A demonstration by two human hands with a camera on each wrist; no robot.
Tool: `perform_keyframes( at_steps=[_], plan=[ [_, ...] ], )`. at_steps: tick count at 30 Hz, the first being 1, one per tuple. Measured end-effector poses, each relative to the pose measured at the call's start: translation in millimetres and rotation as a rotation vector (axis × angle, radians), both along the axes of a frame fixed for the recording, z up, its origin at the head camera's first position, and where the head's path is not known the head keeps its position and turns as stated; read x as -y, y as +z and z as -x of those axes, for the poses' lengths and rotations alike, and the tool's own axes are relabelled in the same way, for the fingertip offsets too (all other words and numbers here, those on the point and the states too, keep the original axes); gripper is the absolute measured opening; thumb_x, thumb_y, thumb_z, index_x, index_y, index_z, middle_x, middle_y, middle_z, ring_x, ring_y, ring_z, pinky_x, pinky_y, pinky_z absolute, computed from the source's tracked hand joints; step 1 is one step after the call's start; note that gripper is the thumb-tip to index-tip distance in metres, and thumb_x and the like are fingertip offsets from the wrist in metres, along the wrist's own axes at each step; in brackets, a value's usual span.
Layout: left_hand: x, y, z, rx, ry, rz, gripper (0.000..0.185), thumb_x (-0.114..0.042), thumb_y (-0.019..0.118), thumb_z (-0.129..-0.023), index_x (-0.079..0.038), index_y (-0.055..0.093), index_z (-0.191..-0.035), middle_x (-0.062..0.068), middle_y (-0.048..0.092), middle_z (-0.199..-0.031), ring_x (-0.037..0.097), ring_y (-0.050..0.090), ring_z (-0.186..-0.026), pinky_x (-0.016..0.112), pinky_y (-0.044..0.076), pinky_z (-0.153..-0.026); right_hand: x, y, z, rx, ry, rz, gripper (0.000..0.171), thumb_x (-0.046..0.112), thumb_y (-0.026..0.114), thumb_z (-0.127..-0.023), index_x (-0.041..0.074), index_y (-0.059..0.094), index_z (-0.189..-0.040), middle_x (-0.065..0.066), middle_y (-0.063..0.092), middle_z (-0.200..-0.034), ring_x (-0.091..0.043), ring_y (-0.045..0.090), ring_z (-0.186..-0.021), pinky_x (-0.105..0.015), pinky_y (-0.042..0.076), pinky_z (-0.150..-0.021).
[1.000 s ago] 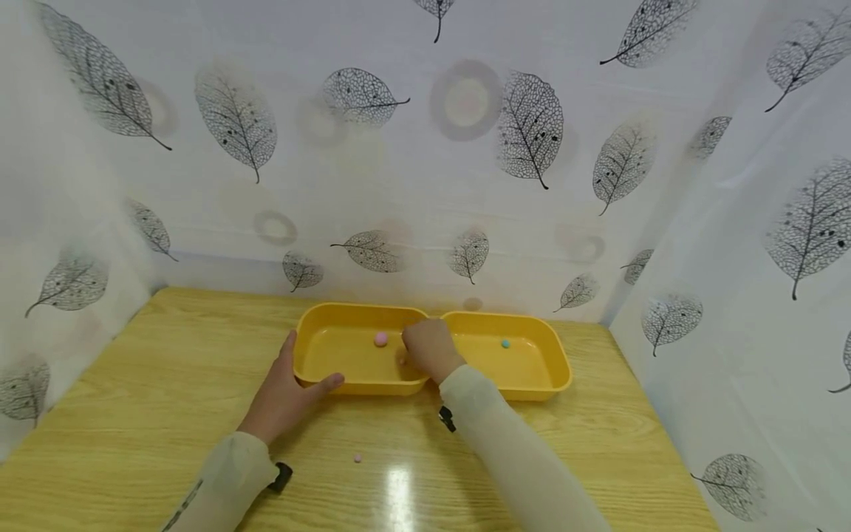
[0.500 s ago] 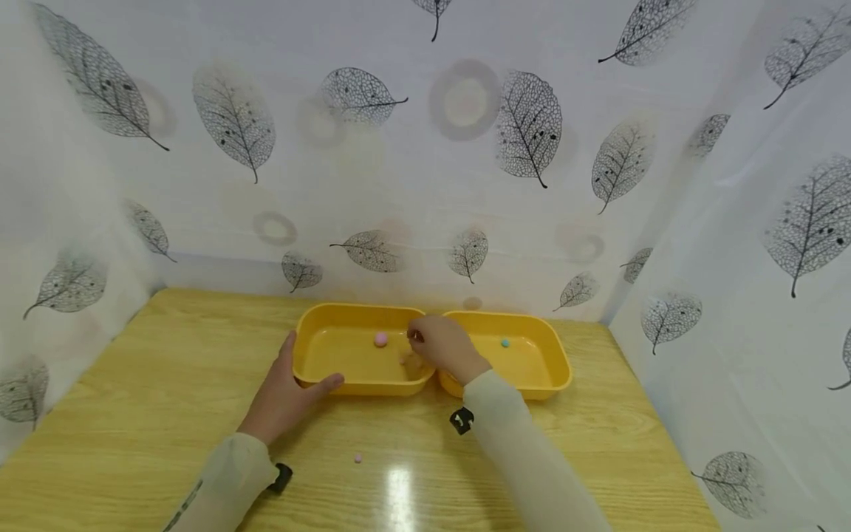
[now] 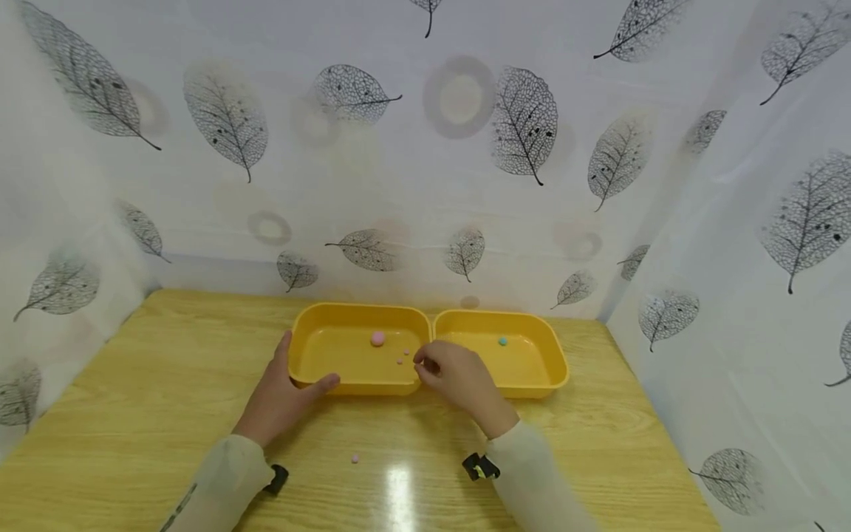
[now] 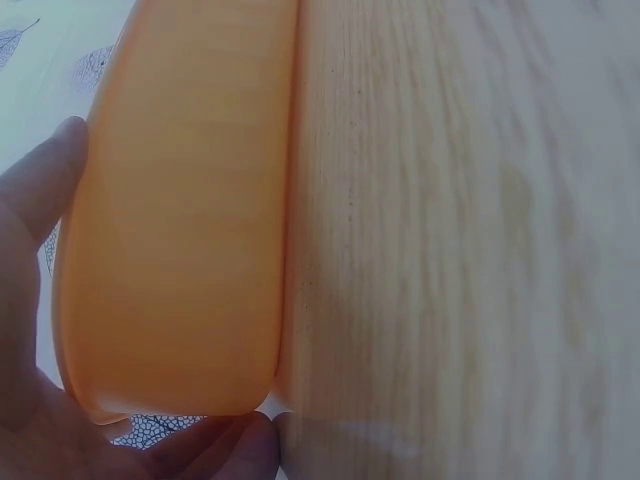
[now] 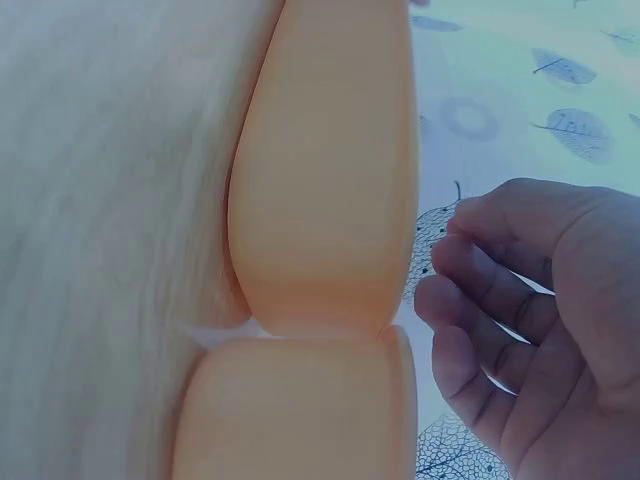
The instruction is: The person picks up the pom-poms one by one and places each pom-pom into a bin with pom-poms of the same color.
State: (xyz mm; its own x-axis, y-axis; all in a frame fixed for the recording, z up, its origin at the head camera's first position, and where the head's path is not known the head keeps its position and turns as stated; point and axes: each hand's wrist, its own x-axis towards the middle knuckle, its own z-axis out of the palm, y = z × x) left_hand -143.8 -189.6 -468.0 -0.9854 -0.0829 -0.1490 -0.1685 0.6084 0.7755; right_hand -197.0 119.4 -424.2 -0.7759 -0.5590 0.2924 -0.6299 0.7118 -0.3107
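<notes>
Two yellow plastic trays stand side by side on the table. In the left tray (image 3: pixel 332 369) lie a larger pink ball (image 3: pixel 377 338) and, further right, two tiny pink balls (image 3: pixel 400 361). My left hand (image 3: pixel 286 391) holds this tray at its left end, thumb on the front rim and fingers around the end wall. The right tray (image 3: pixel 532 369) has a small teal ball (image 3: pixel 502 341) in it. Over the front of the join between the trays is my right hand (image 3: pixel 459 373), its fingers loosely curled. In the right wrist view nothing shows between those fingers (image 5: pixel 470 265).
A single tiny pink ball (image 3: pixel 355 459) lies on the wooden table (image 3: pixel 199 355) in front of the left tray. White curtains (image 3: pixel 372 170) printed with dark leaves enclose the table at the back and both sides.
My right hand has come up out of the left tray and back toward me, uncovering the two tiny pink balls there. My left hand stays at the tray's end.
</notes>
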Motion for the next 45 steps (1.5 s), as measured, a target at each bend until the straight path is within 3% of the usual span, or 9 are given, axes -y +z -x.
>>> perform_keyframes(
  at_steps=[7,15,24,31,38,45],
  plan=[
    [0.3,-1.6,2.0,-0.011,0.003,-0.005,0.130,-0.074,0.068,-0.085,-0.018,-0.019,-0.164,0.023,0.001,-0.172,0.051,0.017,-0.153,0.068,0.021,-0.119,-2.7,-4.1,-15.8,0.006,0.037,0.022,0.004,0.018,0.074,-0.096,0.017,0.076,-0.100,0.009,0.068,-0.087,-0.004,0.057,-0.073,-0.023,0.051,-0.066],
    [2.4,-3.7,0.7,-0.022,-0.006,0.003,0.129,-0.073,0.068,-0.086,-0.017,-0.019,-0.164,0.025,0.002,-0.171,0.052,0.018,-0.152,0.069,0.022,-0.118,0.8,-2.9,-20.2,-0.020,0.109,0.001,0.005,0.019,0.073,-0.097,0.016,0.077,-0.097,0.009,0.069,-0.086,-0.002,0.055,-0.072,-0.020,0.050,-0.065],
    [2.8,-2.5,1.5,-0.040,-0.012,0.000,0.129,-0.072,0.068,-0.086,-0.015,-0.017,-0.165,0.025,0.003,-0.171,0.053,0.018,-0.152,0.070,0.022,-0.118,8.3,-3.3,-26.3,0.013,0.158,-0.044,0.006,0.018,0.074,-0.096,0.016,0.078,-0.100,0.010,0.069,-0.086,0.001,0.055,-0.072,-0.018,0.051,-0.067],
    [1.6,-0.8,0.2,-0.020,-0.009,-0.003,0.129,-0.073,0.068,-0.087,-0.016,-0.019,-0.164,0.026,0.002,-0.171,0.053,0.017,-0.152,0.070,0.022,-0.118,18.6,-13.5,-33.6,0.061,0.237,-0.139,0.008,0.022,0.072,-0.098,0.019,0.077,-0.104,0.011,0.072,-0.091,0.005,0.059,-0.077,-0.012,0.049,-0.068],
    [1.8,1.1,-0.4,-0.036,-0.007,0.003,0.129,-0.071,0.068,-0.087,-0.015,-0.018,-0.164,0.028,0.004,-0.170,0.053,0.019,-0.152,0.069,0.022,-0.118,28.8,-15.9,-39.4,0.192,0.327,-0.241,0.019,0.019,0.068,-0.100,0.020,0.074,-0.118,0.012,0.072,-0.111,0.004,0.064,-0.097,-0.014,0.051,-0.084],
    [2.8,-0.8,-0.4,-0.048,-0.009,-0.002,0.128,-0.071,0.068,-0.088,-0.014,-0.016,-0.165,0.028,0.006,-0.170,0.053,0.020,-0.151,0.069,0.024,-0.118,42.2,-13.9,-59.9,0.130,0.438,-0.304,0.020,0.021,0.073,-0.097,0.023,0.074,-0.117,0.012,0.068,-0.109,0.004,0.061,-0.094,-0.011,0.049,-0.081]
  ],
)
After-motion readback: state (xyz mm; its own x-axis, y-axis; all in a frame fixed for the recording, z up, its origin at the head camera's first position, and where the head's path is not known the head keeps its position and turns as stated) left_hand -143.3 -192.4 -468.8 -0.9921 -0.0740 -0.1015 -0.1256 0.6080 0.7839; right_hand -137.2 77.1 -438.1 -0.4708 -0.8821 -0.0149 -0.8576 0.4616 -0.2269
